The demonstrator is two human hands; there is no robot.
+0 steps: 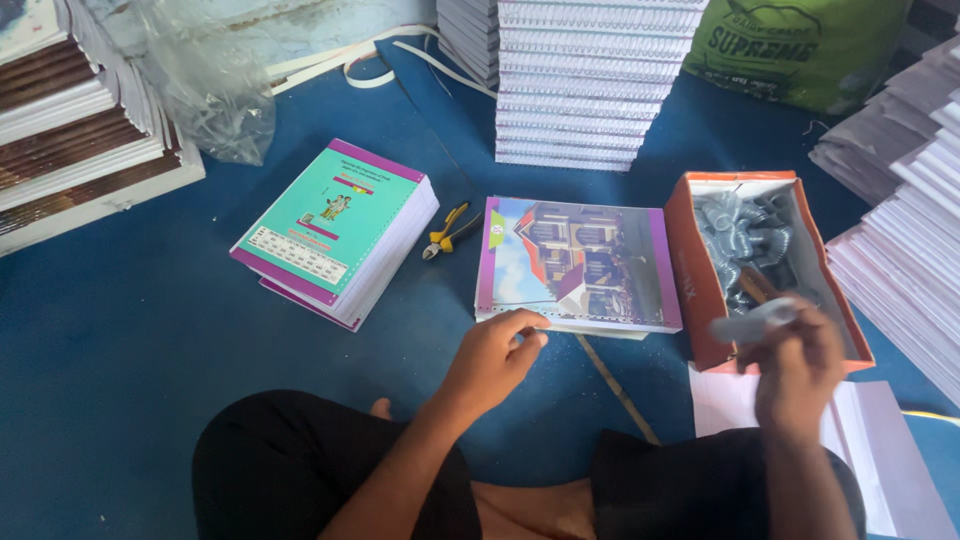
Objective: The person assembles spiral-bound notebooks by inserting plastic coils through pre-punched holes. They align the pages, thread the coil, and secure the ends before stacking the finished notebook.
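A punched booklet with a house picture on its cover lies flat on the blue floor in front of me. My left hand rests at its near edge, fingertips touching the punched side. My right hand is raised over the near end of an orange cardboard box and holds a blurred grey spiral coil. The box is full of several more grey coils.
A stack of teal-and-purple booklets lies to the left, with yellow-handled pliers beside it. A tall pile of spiral-bound books stands behind. White paper stacks fill the right, book piles the left, and a green sack sits at the back.
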